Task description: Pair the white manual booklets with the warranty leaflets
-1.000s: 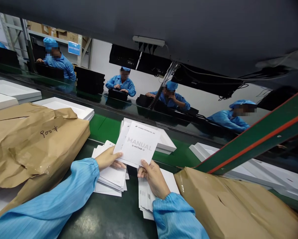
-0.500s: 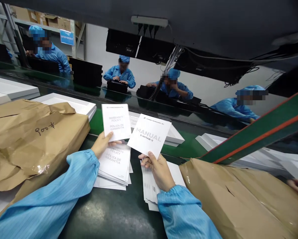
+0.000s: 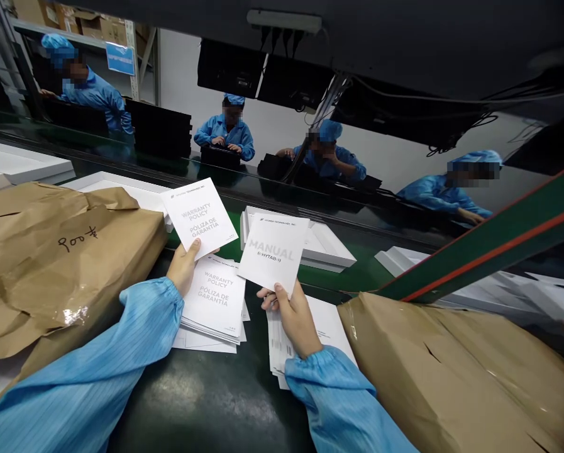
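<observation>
My left hand [image 3: 183,267] pinches a white warranty policy leaflet [image 3: 199,219] by its lower edge, thumb on the printed face. Beneath it lies a stack of warranty leaflets [image 3: 214,302] on the dark green work surface. In my right hand [image 3: 297,314] is a white booklet printed MANUAL [image 3: 273,251], gripped at its bottom edge and tilted toward me. A second stack of white booklets [image 3: 326,321] sits under that hand, partly hidden by it. Behind the manual stands a shallow white box tray [image 3: 331,248].
Brown paper packages flank me, one at left [image 3: 121,251] and one at right [image 3: 404,358]. More white box trays [image 3: 24,162] line the belt. A green beam with an orange stripe [image 3: 489,245] slants across the right. Several co-workers in blue sit across the line.
The warranty leaflet in my left hand has swung left and tilted, moving apart from the manual. My right hand has shifted slightly left with the manual, uncovering more of the tray behind.
</observation>
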`<action>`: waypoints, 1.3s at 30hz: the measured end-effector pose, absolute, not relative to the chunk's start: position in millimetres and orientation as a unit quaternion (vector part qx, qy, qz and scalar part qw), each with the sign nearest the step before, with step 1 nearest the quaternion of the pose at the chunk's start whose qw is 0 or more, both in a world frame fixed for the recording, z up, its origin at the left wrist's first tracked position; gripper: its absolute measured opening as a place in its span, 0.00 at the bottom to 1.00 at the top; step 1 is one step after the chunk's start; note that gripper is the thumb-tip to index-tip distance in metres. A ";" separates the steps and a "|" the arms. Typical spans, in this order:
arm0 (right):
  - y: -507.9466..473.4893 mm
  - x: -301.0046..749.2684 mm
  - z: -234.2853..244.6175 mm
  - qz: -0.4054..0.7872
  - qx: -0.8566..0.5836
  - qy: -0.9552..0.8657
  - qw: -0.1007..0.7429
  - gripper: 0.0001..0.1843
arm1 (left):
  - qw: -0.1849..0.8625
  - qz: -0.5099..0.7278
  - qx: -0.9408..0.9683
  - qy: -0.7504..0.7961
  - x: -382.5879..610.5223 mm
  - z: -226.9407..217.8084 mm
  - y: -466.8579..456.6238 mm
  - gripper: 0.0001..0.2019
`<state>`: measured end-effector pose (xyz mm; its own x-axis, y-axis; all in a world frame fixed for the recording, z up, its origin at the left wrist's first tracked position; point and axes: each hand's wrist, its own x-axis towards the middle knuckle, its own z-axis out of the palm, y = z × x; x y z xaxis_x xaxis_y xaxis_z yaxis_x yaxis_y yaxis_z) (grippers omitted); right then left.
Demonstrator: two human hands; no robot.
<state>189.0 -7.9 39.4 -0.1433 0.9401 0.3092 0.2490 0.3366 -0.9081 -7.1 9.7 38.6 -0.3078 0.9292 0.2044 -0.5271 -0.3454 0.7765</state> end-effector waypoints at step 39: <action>-6.1 192.5 37.0 0.330 -0.479 -0.657 0.480 0.12 | 0.531 0.694 0.313 0.373 2.5 39.4 2.4 0.16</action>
